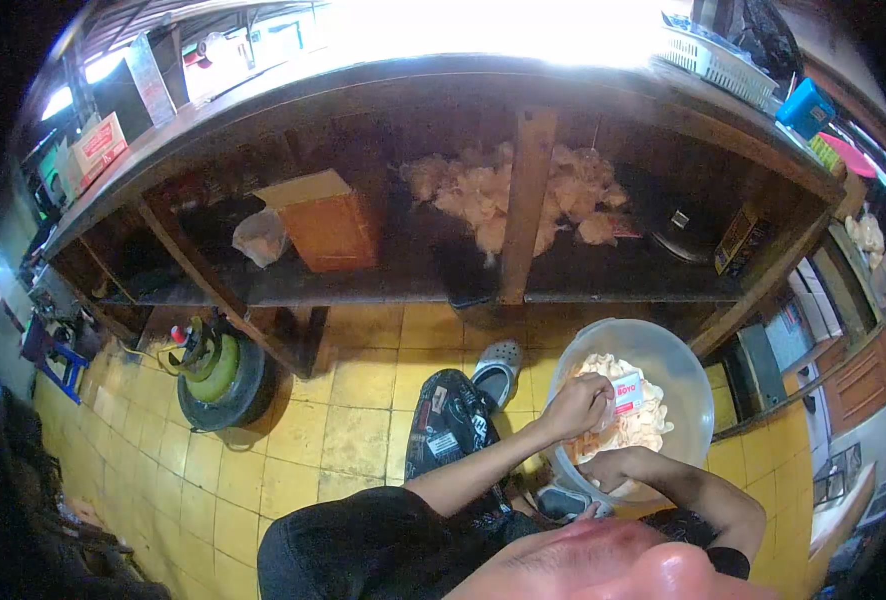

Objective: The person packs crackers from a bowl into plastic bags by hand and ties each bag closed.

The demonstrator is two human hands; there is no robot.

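A large translucent plastic tub [698, 370] stands on the floor in front of me, with pale, curled cracker-like pieces [651, 437] heaped inside. Over the heap, my left hand [578, 405] has its fingers closed on a clear plastic bag with a white and red label [628, 393]. Part of the bag blends with the pieces behind it. Lower in the tub, my right hand [611, 467] reaches down among the pieces near the close rim. Its fingers are hidden.
A wooden counter with a shelf [403, 290] runs ahead, holding a cardboard box [328, 235] and many filled plastic bags [463, 190]. A green gas cylinder [210, 370] sits in a black basin [225, 410] on the yellow tiled floor [358, 400]. My sandal [498, 372] is left of the tub.
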